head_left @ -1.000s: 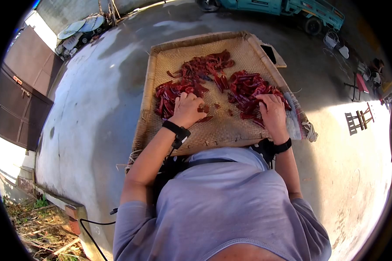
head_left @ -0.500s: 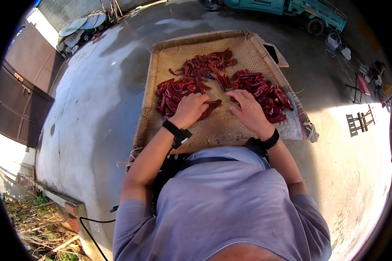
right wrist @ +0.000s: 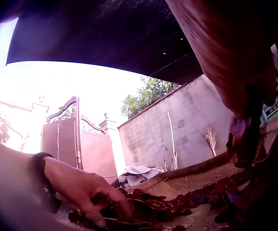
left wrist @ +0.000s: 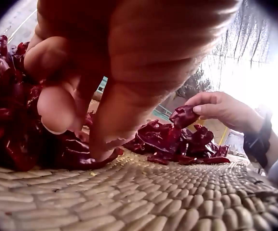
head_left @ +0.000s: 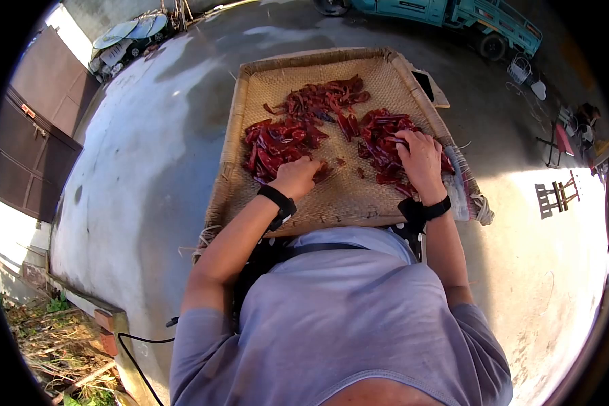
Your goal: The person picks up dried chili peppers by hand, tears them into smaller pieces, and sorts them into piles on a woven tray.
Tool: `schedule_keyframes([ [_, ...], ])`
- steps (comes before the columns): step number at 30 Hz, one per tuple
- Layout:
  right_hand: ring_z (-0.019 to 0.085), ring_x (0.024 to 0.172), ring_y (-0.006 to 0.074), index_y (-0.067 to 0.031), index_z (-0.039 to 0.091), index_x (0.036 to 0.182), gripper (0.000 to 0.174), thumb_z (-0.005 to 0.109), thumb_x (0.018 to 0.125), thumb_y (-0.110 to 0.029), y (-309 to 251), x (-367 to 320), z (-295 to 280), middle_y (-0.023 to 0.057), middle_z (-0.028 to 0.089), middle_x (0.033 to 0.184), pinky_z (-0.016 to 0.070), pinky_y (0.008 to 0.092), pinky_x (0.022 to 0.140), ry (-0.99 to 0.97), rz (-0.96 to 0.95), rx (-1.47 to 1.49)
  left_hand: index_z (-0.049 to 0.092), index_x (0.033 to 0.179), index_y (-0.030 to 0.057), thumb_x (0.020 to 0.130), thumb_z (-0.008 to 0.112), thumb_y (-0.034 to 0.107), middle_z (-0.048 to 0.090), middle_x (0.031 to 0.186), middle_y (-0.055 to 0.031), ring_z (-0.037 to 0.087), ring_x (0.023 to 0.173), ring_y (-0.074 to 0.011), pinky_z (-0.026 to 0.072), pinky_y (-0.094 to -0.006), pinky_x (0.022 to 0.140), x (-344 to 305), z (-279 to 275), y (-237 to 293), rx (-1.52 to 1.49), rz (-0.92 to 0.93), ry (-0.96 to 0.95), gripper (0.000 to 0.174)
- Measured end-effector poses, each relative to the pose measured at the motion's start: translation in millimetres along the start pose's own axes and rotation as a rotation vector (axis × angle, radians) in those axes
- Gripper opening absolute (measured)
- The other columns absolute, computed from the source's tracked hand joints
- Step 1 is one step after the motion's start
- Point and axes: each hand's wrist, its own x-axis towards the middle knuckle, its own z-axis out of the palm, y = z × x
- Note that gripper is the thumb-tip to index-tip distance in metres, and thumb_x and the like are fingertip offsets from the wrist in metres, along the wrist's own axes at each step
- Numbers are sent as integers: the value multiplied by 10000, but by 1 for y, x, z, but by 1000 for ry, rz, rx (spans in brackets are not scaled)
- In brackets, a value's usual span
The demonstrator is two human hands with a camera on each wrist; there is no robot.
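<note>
Dried red peppers lie in separate heaps on a woven tray point(head_left: 352, 203). At the near edge of the left heap point(head_left: 277, 145), my left hand point(head_left: 298, 177) is low over the weave; the left wrist view shows its thumb and fingers pinching a dark red pepper point(left wrist: 76, 156) that rests on the tray. My right hand point(head_left: 423, 162) is over the right heap point(head_left: 382, 139). Seen from the left wrist, the right hand point(left wrist: 225, 111) holds a wrinkled red pepper point(left wrist: 184, 117) between thumb and fingertips, above that heap. Another heap point(head_left: 325, 98) lies towards the tray's far side.
Beyond the tray's far right edge, a dark flat object point(head_left: 424, 84) lies on a board. A teal vehicle point(head_left: 453, 17) stands past the tray, with small stools point(head_left: 558, 193) to the right. Some bare weave point(head_left: 352, 193) shows between the hands.
My right hand has moved from the middle of the tray back over the right heap. My left hand has shifted slightly nearer the body, and the pepper beside it is now mostly covered.
</note>
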Motion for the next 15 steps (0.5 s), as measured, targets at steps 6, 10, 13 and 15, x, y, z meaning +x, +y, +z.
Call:
schedule_keyframes([
  [6, 545, 1055, 269, -148, 664, 1126, 248, 675, 879, -152, 25, 13, 10, 54, 655, 1014, 378, 449, 967, -46, -50, -186, 457, 1254, 54, 824, 712, 192, 604, 1124, -206, 623, 1041, -389, 512, -518, 807, 7, 5, 8, 67, -121, -68, 519],
  [10, 528, 1094, 266, -144, 660, 1139, 273, 680, 867, -141, 34, 15, 23, 71, 643, 1032, 363, 455, 990, -35, 19, -263, 450, 1253, 42, 811, 727, 237, 609, 1142, -223, 622, 1048, -392, 505, -521, 815, 10, -6, 10, 66, -165, -172, 558],
  [13, 543, 1087, 276, -137, 652, 1150, 291, 679, 860, -133, 18, 12, 15, 82, 630, 1065, 389, 453, 979, 56, -1, -103, 487, 1219, 36, 803, 726, 255, 624, 1115, -212, 624, 1039, -385, 499, -511, 833, 3, -13, 13, 0, -97, -70, 528],
  [15, 565, 1063, 287, -129, 645, 1163, 308, 677, 857, -126, -2, 11, 7, 88, 622, 1087, 425, 446, 953, 31, -15, 95, 518, 1182, 29, 797, 723, 262, 633, 1093, -203, 624, 1032, -379, 498, -499, 839, -3, -11, 18, -79, -12, 41, 494],
])
